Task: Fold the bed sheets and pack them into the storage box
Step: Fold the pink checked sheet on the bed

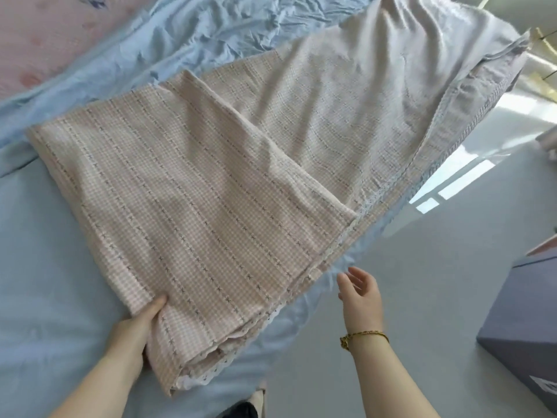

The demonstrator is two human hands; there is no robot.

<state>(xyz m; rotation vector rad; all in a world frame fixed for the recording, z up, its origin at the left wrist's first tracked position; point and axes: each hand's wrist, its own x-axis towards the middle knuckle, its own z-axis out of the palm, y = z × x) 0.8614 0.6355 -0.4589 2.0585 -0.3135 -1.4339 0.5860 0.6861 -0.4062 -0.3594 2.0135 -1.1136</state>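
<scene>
The left hand (137, 327) holds the near corner of the pink checked sheet (211, 191). Its thumb lies on top, and the other fingers are tucked under the fold where they cannot be seen. The right hand (360, 292) holds nothing. Its fingers are loose and a little spread, just beside the white lace edge (340, 239). The storage box (524, 312) stands on the floor, well off to the right of those fingers. The sheet is folded over once and runs from the left fingers far up the bed, on top of a blue sheet (45, 267). It looks soft, thin and light, and it will flop and wrinkle if held by only one spot. A good plan is probably to pinch the lace edge by the right fingers while the left keeps its corner, so both corners lift together and the layers do not slide apart.
</scene>
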